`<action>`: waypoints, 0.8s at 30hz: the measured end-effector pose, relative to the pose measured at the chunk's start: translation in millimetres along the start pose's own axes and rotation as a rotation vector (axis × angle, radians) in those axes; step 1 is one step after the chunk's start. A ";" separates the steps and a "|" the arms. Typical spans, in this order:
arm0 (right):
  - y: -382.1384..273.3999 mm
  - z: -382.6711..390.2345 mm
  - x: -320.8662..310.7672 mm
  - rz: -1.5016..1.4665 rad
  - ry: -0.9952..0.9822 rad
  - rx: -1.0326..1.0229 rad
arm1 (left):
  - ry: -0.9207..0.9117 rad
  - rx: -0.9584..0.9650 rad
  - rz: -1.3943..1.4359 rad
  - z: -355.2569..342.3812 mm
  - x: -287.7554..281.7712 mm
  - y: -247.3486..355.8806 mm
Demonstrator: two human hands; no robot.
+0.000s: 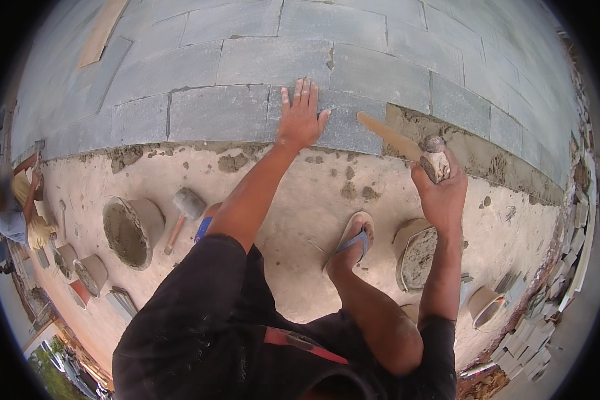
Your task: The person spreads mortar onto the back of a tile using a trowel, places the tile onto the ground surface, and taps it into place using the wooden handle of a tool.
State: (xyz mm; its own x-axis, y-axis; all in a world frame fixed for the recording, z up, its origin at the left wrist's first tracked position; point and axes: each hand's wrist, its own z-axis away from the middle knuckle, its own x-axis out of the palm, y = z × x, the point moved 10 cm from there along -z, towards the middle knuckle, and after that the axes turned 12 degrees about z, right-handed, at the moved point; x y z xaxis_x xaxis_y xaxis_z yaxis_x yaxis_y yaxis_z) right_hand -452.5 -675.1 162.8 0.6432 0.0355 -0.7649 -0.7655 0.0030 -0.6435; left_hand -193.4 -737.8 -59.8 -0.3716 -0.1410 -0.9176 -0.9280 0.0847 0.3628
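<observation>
My left hand lies open, fingers spread, on a grey stone tile in the lowest row of the tiled wall surface. To its right, my right hand is closed round the crusted handle of a trowel, whose long tan blade points up-left toward that tile. Beside the tile, a band of grey mortar runs rightward along the tiles' lower edge. Mortar lumps are scattered along the edge below.
Mortar buckets stand either side. A mallet lies left of my leg. A co-worker works at far left among smaller buckets and stacked tiles. Tile pieces are piled along the right. A board rests upper left.
</observation>
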 end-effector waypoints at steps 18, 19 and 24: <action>-36.0 12.4 -6.6 0.218 -0.031 -0.089 | 0.013 -0.002 0.027 2.5 1.8 -0.1; -34.9 14.5 -10.6 0.141 -0.026 -0.034 | -0.011 -0.002 0.029 7.0 5.2 2.9; -21.2 -0.2 2.9 0.117 -0.059 -0.007 | 0.037 -0.006 0.050 6.2 -1.8 0.1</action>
State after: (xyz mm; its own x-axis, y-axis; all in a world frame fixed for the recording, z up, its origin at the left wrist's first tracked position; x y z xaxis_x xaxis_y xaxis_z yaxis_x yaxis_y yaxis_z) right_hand -434.4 -675.2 174.3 0.5471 0.0934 -0.8319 -0.8349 -0.0114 -0.5503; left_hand -192.6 -731.5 -59.1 -0.4182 -0.1732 -0.8917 -0.9083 0.0863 0.4093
